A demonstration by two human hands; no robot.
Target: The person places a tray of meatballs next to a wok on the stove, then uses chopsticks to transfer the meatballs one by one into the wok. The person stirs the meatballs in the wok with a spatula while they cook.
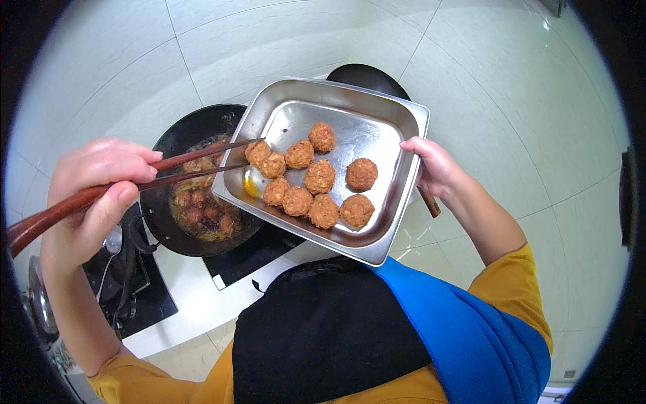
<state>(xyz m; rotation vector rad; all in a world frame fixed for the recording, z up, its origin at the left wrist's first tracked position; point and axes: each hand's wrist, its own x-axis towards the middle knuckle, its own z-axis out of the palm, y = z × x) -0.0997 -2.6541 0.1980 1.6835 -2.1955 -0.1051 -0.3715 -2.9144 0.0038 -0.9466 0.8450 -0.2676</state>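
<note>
My left hand (101, 187) holds a pair of long wooden chopsticks (171, 169), their tips at the left end of a rectangular stainless steel pan (376, 118). The upper tip is by a browned meatball (258, 153); whether it touches is unclear. Several more meatballs (319, 177) lie in the pan, with a little yellow oil in its corner. My right hand (431, 164) grips the pan's right rim, thumb on top. Left of the pan and partly under it stands a black wok (166, 232), with meatballs and greens (204, 207) in dark liquid.
A black induction hob (252, 257) is set on the white counter (197, 298). Further left are a metal spoon (113, 241), another black hob (156, 303) and a shiny metal lid (40, 298). A dark round pan (371, 78) shows behind the steel pan, near the tiled wall.
</note>
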